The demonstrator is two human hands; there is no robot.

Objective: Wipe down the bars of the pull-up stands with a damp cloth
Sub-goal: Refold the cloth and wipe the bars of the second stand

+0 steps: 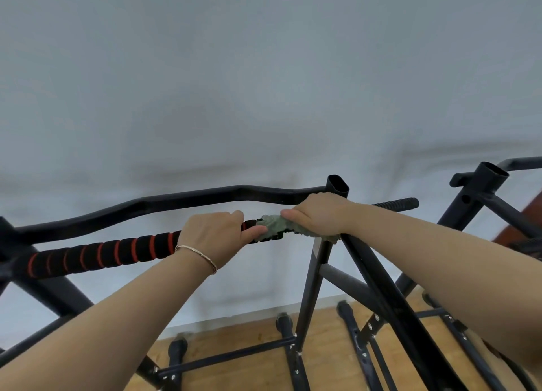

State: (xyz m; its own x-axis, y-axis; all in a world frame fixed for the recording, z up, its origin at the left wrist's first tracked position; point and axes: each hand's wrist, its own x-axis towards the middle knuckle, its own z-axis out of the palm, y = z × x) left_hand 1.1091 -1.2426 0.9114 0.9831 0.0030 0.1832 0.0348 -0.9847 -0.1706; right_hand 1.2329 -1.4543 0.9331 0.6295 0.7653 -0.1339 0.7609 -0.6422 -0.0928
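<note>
A black pull-up stand (313, 276) fills the lower view. Its near bar carries a black foam grip with red rings (99, 255). My left hand (218, 235), with a thin bangle on the wrist, grips that foam-covered bar near its right end. Just to the right, my right hand (316, 216) holds a pale green cloth (274, 226) wrapped over the bar where it meets the upright post. A bent bare black top bar (176, 201) runs behind both hands. Part of the cloth is hidden under my right palm.
A second black stand (481, 191) rises at the right with an open tube end on top. Black base bars and feet (234, 358) lie on the wooden floor (322, 346) below. A plain grey-white wall (264, 83) is close behind.
</note>
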